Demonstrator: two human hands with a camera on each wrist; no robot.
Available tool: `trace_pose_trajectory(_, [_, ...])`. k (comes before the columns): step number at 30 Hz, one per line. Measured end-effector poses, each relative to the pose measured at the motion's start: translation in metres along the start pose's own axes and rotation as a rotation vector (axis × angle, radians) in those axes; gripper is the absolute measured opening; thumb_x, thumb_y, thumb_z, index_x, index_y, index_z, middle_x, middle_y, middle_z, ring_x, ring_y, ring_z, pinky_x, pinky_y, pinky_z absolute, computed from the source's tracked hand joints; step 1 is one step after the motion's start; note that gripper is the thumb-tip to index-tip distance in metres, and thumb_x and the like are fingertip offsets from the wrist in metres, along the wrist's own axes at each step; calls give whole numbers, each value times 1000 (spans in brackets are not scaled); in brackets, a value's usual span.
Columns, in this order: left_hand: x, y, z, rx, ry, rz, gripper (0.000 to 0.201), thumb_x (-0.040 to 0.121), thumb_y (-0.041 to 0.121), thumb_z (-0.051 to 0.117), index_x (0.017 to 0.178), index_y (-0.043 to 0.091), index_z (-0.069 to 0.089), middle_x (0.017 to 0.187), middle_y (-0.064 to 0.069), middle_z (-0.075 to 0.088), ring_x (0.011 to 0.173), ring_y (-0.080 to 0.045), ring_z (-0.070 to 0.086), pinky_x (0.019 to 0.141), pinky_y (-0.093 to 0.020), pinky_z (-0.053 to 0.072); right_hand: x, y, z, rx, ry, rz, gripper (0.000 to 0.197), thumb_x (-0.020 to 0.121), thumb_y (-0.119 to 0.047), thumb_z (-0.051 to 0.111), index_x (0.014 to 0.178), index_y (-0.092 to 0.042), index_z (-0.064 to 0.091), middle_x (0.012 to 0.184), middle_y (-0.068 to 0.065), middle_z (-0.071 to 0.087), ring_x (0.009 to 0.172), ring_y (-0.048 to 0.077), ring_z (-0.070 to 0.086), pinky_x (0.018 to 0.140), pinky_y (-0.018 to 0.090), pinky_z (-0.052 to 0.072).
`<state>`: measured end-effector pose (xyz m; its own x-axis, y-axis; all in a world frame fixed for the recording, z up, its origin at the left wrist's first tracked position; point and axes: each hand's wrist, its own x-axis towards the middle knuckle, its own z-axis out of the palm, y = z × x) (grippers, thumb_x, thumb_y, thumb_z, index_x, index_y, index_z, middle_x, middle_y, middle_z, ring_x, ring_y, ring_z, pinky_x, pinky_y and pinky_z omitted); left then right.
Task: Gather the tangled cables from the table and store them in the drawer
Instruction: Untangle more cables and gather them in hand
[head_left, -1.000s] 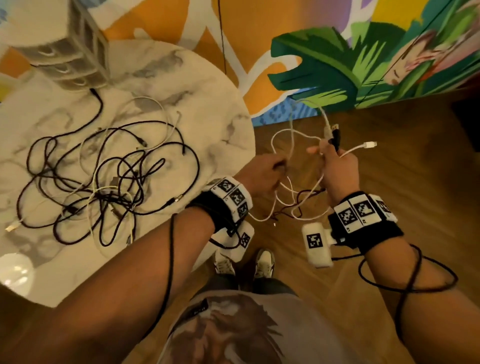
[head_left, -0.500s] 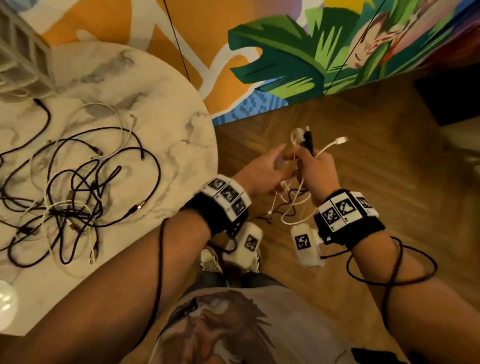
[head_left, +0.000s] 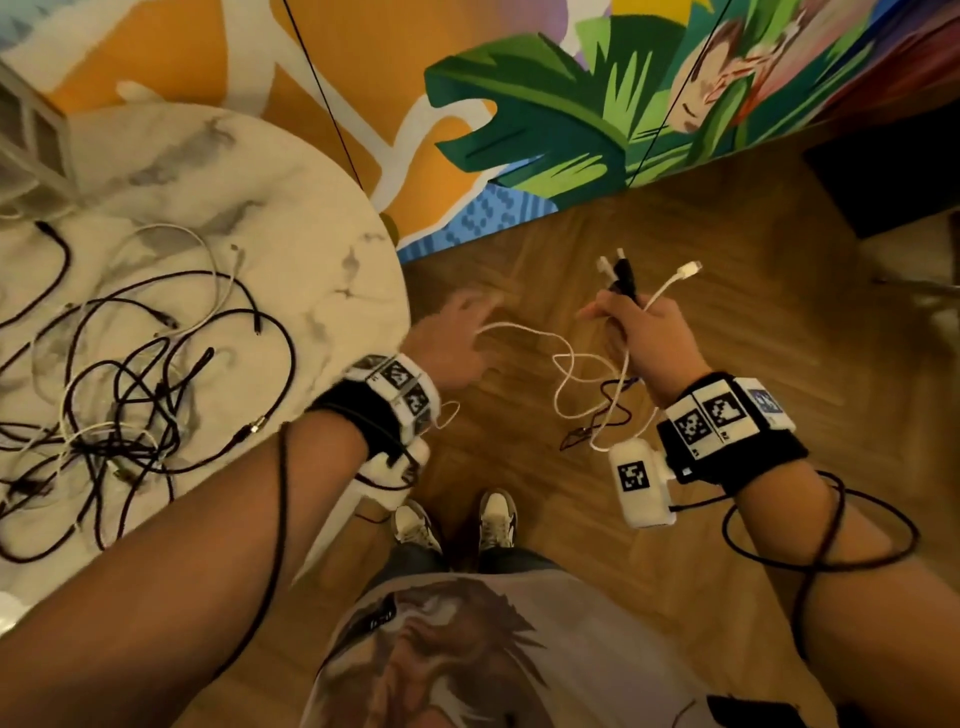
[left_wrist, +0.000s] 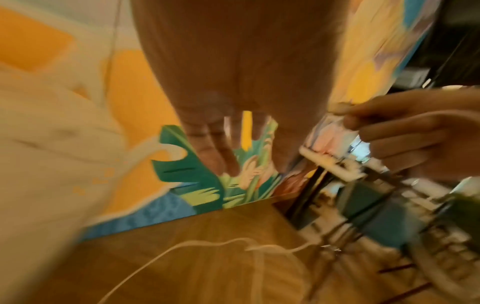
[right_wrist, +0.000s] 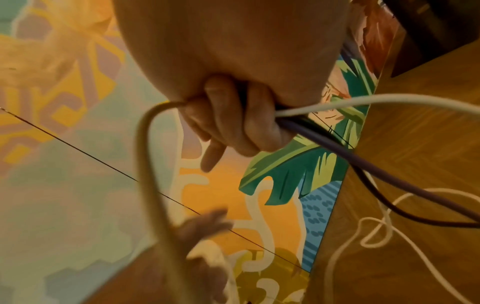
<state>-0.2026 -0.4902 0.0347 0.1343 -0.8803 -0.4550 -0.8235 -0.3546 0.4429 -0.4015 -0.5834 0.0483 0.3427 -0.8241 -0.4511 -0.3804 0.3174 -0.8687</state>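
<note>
My right hand (head_left: 623, 322) grips a small bundle of cables (head_left: 621, 278), plugs sticking up above the fist and loops (head_left: 582, 395) dangling over the floor. In the right wrist view its fingers (right_wrist: 233, 123) are curled round a white cable (right_wrist: 363, 100) and a dark one (right_wrist: 337, 148). My left hand (head_left: 462, 322) hovers between the table and the right hand, fingers (left_wrist: 221, 148) straight and blurred; a white loop (head_left: 519, 330) reaches toward it. A tangle of black and white cables (head_left: 130, 389) lies on the round marble table (head_left: 311, 260). The drawer unit (head_left: 31, 140) stands at the table's far left.
A painted mural wall (head_left: 571, 104) runs behind the table. The floor (head_left: 727, 312) is wooden parquet, with my shoes (head_left: 457, 519) below the hands. Dark furniture (head_left: 883, 182) stands at the far right. Sensor cables hang from both wrists.
My left hand has come off the bundle and moved left toward the table, fingers spreading. The right hand keeps its grip on the cables and has stayed about where it was.
</note>
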Motion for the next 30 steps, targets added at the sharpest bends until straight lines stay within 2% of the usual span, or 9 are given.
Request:
trace_pose_trajectory(3, [-3,63,12,-401,-226,213,44,86,18,65,127,20,49,125,-6,55,100,-18,59,85,-32,49,-6,-9,7,43,-138,-28,35,96,-30,50,72,-15,71,39,-4,41,35,13,35,42,26,31])
trace_pose_trajectory(6, [0,71,23,-829,-411,134,8,94,7,52,101,10,55,87,-11,59,76,-22,58,73,-32,50,-10,-20,4,152,-173,9,32,99,-26,46,81,-7,65,40,-3,45,33,10,41,38,19,34])
trace_pose_trajectory(9, [6,50,17,-620,-284,156,12,92,11,56,101,4,59,88,-5,61,74,-11,57,61,-17,46,-9,-19,-4,177,-129,-1,35,100,-29,43,83,-10,66,47,2,55,37,13,40,41,26,25])
trace_pose_trajectory(11, [6,50,15,-617,-299,194,21,87,9,62,106,15,56,100,6,59,80,0,57,66,-16,47,-10,-20,-4,210,-112,11,36,100,-30,41,82,-12,66,47,3,54,31,10,31,38,24,20])
trace_pose_trajectory(16, [4,79,21,-919,-386,227,19,86,12,66,102,15,57,82,-3,62,65,-16,56,58,-27,50,-13,-33,5,402,-202,42,34,101,-28,40,85,-8,61,54,6,58,26,8,29,33,16,21])
trace_pose_trajectory(21, [11,34,1,-453,-53,213,7,90,21,61,91,15,62,88,4,63,82,-9,60,73,-23,44,-2,-24,0,245,52,-39,32,101,-30,41,85,-13,62,75,8,70,34,8,29,34,18,23])
trace_pose_trajectory(23, [16,-5,-10,-125,108,155,14,94,28,53,84,20,59,84,6,56,83,-15,58,68,-24,40,1,-16,-8,183,172,-88,31,101,-32,41,85,-16,63,69,4,69,38,9,32,36,20,24])
trace_pose_trajectory(26, [16,-51,-21,353,77,-31,26,95,37,47,95,18,64,101,-6,59,97,-29,57,75,-36,46,2,-5,-22,130,390,-108,31,100,-34,43,80,-21,63,57,-4,58,40,7,40,42,21,32])
trace_pose_trajectory(30, [12,-62,-31,482,353,-36,39,96,41,40,100,14,69,114,-12,52,109,-34,44,85,-45,39,7,0,-37,52,627,-107,40,96,-42,46,62,-24,53,55,-6,48,43,5,41,46,22,33])
